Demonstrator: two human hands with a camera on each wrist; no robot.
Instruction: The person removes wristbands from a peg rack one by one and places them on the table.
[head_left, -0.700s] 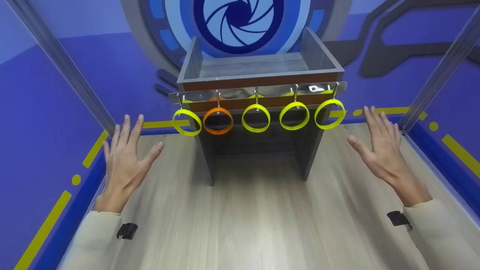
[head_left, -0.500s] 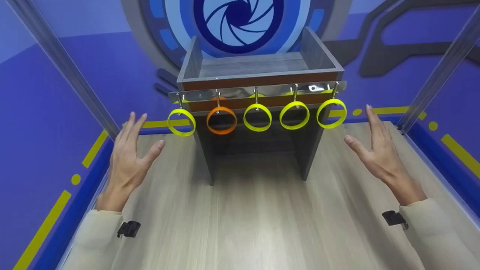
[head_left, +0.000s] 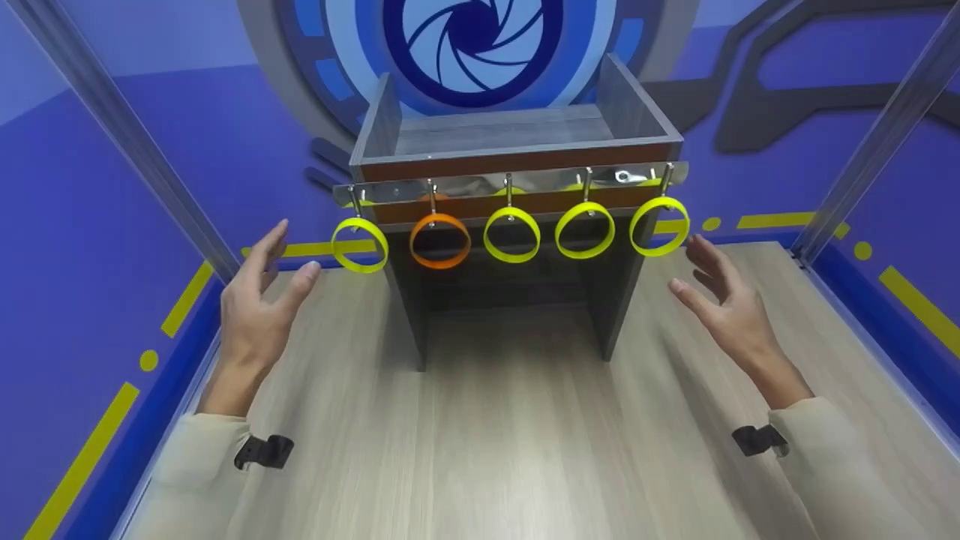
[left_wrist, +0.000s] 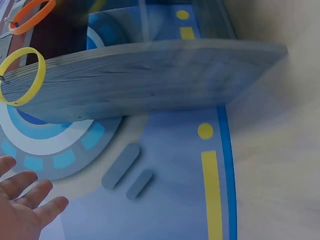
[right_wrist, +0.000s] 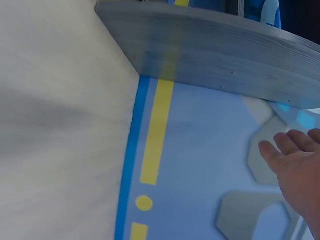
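Note:
My left hand (head_left: pixel 259 311) hovers left of the grey stand, holding nothing, its fingers loosely bent and thumb apart. Nearest to it hangs a yellow ring (head_left: pixel 337 255) at the left end of a metal strip (head_left: pixel 472 184). Beside that ring is an orange ring (head_left: pixel 415 253), followed by more yellow rings, each on its own hook. On the other side my right hand (head_left: pixel 731 315) is raised with relaxed, slightly bent fingers and nothing in it. Its fingertips come close under the rightmost yellow ring (head_left: pixel 634 238). Both wrist views show the hands with spread fingers, apart from the stand.
The grey wooden stand (head_left: pixel 637 105) has a tray-like top and two side panels reaching down to the light wood table (head_left: pixel 510 435). Blue patterned walls (head_left: pixel 150 165) close off the back and sides, with metal posts (head_left: pixel 885 135) at the corners.
My right hand has moved inward, left and toward the rightmost ring, its fingers bending. My left hand's fingers have bent a little too. The left rings swung slightly; none has left its hook.

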